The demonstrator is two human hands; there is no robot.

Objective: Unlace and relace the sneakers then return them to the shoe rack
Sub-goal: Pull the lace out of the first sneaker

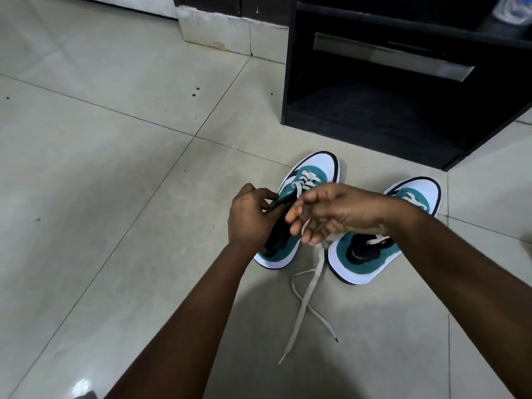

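Two teal, white and black sneakers stand on the tiled floor with their toes pointing away from me. My left hand (250, 216) grips the black collar and tongue of the left sneaker (312, 168). My right hand (334, 210) hovers over the same shoe with the grey-white lace (305, 300) between its fingers. The lace is threaded only in the eyelets near the toe, and its loose ends trail onto the floor toward me. The right sneaker (368, 260) sits beside it, partly hidden under my right forearm, still laced.
A black shoe rack (374, 116) with an open lower shelf stands just beyond the sneakers at the upper right. A pale wall plinth (230, 30) runs along the back. Bare floor tiles (100, 168) stretch to the left.
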